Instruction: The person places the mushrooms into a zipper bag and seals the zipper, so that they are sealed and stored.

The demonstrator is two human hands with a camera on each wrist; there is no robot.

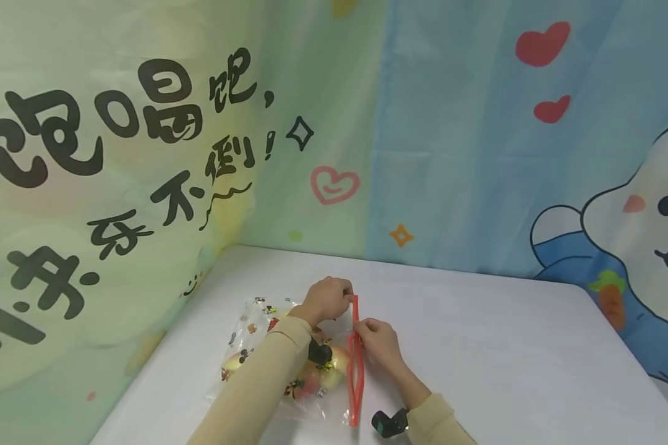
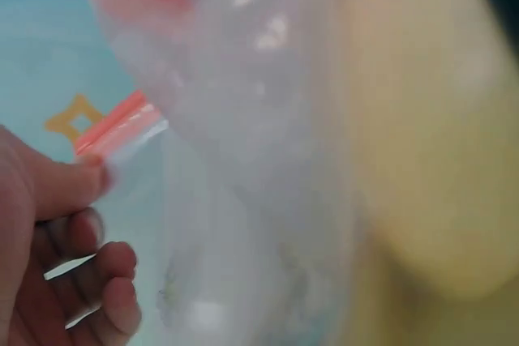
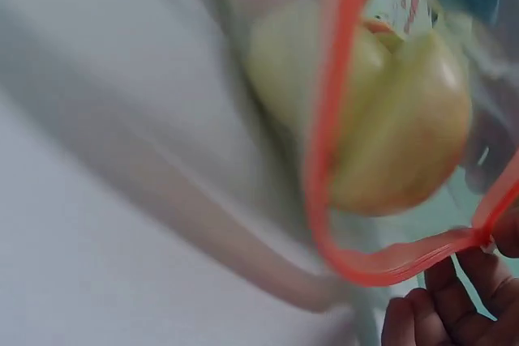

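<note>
A clear zip bag [image 1: 256, 324] with cartoon prints lies on the table, several yellow and reddish round fruits [image 3: 405, 131] inside it. Along its right side runs a red zip strip [image 1: 354, 408]. My left hand [image 1: 329, 298] pinches the strip's far end between thumb and index finger, the other fingers curled loosely. Around the middle of the strip, my right hand [image 1: 380, 340] grips it with thumb and fingers. Nearer the body the two red edges stand apart, leaving a gap at the mouth. My left sleeve hides part of the bag.
The white table [image 1: 495, 352] extends to the right of the bag. Printed curtains [image 1: 451, 154] hang behind and to the left of it. Black wrist cameras, one of them [image 1: 388, 424] on my right wrist, stick out near the bag.
</note>
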